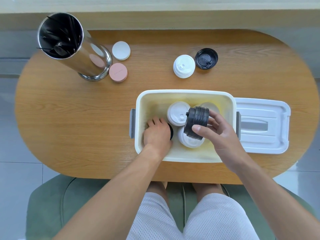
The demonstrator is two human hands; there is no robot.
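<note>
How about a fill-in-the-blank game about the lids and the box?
1. The right hand grips a stack of lids coloured ____.
2. The left hand grips one black lid inside the white ____.
3. Its cover lies on the table to its ____.
4. Beside the steel canister lie a white disc and a second disc coloured ____.
Missing words: black, box, right, pink.

A matt wooden table (86, 118) with open grain carries a mirror-polished steel canister (86, 56), a matt white coaster (121, 50), a matt pink coaster (118, 72), a smooth white plastic cup lid (184, 66) and a glossy black plastic cup lid (206, 58). The storage box (183, 92) and its box lid (263, 125) are smooth white plastic. The stack of black lids (196, 122) is ribbed, duller plastic. The shorts (216, 219) are white mesh cloth.
</note>
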